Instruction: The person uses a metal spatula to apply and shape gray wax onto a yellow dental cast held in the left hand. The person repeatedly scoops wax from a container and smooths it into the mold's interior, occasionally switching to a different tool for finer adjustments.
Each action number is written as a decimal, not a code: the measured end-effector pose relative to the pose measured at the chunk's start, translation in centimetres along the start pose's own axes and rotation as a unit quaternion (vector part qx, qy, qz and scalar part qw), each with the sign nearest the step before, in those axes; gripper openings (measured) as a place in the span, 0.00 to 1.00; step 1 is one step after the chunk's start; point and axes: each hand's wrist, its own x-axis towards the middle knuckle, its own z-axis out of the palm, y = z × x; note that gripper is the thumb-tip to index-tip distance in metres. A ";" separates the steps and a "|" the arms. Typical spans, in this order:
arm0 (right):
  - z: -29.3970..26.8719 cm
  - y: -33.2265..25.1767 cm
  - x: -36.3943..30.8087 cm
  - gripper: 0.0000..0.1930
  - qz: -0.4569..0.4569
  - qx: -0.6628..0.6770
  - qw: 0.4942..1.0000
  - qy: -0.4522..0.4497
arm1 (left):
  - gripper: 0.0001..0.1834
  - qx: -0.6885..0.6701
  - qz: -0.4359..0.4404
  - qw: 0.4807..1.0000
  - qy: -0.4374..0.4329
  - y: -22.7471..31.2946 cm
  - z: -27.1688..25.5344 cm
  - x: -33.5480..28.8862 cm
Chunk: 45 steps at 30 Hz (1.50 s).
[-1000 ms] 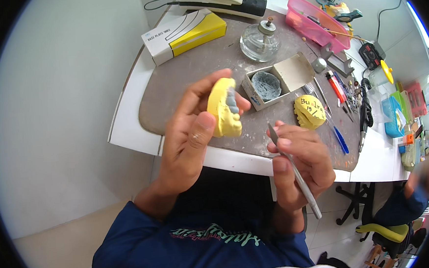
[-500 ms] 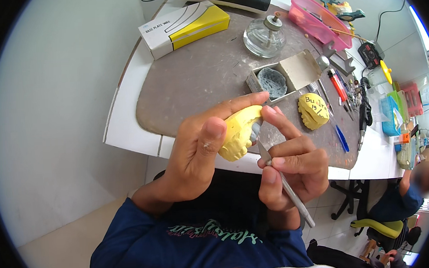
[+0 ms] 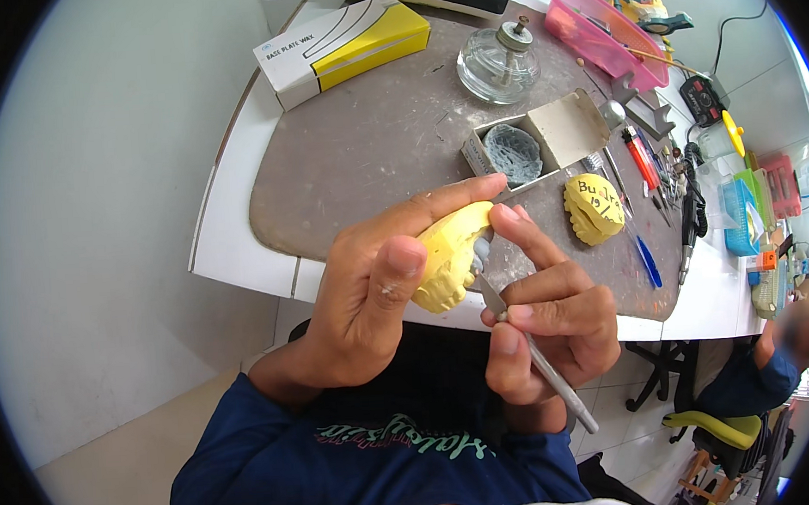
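Above the front edge of the bench, my left hand (image 3: pixel 376 287) grips a yellow plaster dental cast (image 3: pixel 451 254) between thumb and fingers. Grey-blue wax (image 3: pixel 480 251) sits along the cast's tooth row on its right side. My right hand (image 3: pixel 557 326) pinches a metal carving knife (image 3: pixel 561 382) like a pen, its pointed blade at the wax and the teeth. The right index fingertip rests against the cast's upper end. Whether the blade touches the wax, I cannot tell. A second yellow cast (image 3: pixel 593 209) with handwriting on it lies on the bench to the right.
Beyond my hands stands an opened small box (image 3: pixel 569 136) with grey-blue wax (image 3: pixel 513 153) inside. A glass spirit burner (image 3: pixel 498 66), a white-and-yellow carton (image 3: pixel 346 50) and a pink basket (image 3: pixel 595 32) stand farther back. Pens and hand tools (image 3: pixel 644 159) crowd the right. Another person (image 3: pixel 746 380) sits far right.
The cast has tilted slightly in my left hand, its lower end dropping. The knife blade has shifted a little left, lower along the tooth row. Both hands keep their holds.
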 end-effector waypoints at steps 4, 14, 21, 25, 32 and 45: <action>0.3 0.2 0.3 0.08 -0.016 0.014 0.999 0.027 | 0.41 0.006 0.003 1.000 -0.001 -0.1 0.0 0.0; 0.0 0.1 0.2 0.09 -0.022 0.015 0.997 0.069 | 0.33 0.020 0.000 0.999 0.045 0.2 0.1 -0.3; -1.0 -0.6 -0.6 0.10 0.143 0.055 0.986 0.067 | 0.32 0.333 0.231 0.913 -0.040 0.0 -0.6 -0.2; -0.8 -0.4 -0.6 0.11 0.132 0.034 0.989 0.055 | 0.28 0.406 0.218 0.887 -0.033 -0.1 -0.9 -0.4; -0.9 -0.5 -0.5 0.10 0.067 0.082 0.990 0.099 | 0.29 0.300 0.056 0.949 0.077 0.3 -1.3 -1.0; 1.1 -0.2 0.9 0.23 0.061 -0.193 0.979 0.041 | 0.25 -0.192 -0.002 0.977 0.088 -0.3 -0.1 -0.6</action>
